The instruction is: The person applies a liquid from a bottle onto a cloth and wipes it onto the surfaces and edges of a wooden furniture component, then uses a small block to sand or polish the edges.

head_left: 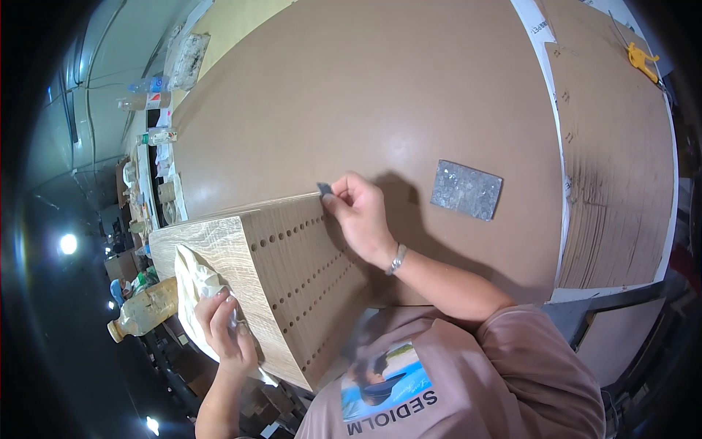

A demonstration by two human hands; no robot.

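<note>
head view shows the right hand (360, 212) pinching a small dark scraper (324, 189) against the top edge of a wooden board with holes (292, 271). the left hand (223, 322) is shut on a white cloth (191, 282), pressed to the board's side to keep it steady. a grey block (466, 189) lies on the brown table (380, 88), close enough to grab.

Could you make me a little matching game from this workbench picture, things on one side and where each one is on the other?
Things:
1. small dark blade
2. white cloth
3. grey square block
4. yellow clamp

Places:
A. far right corner of the table
B. lying alone on the brown board
C. pinched in the right hand
D. under the left hand on the wood-grain panel

Pairs: 1-C, 2-D, 3-B, 4-A
</note>
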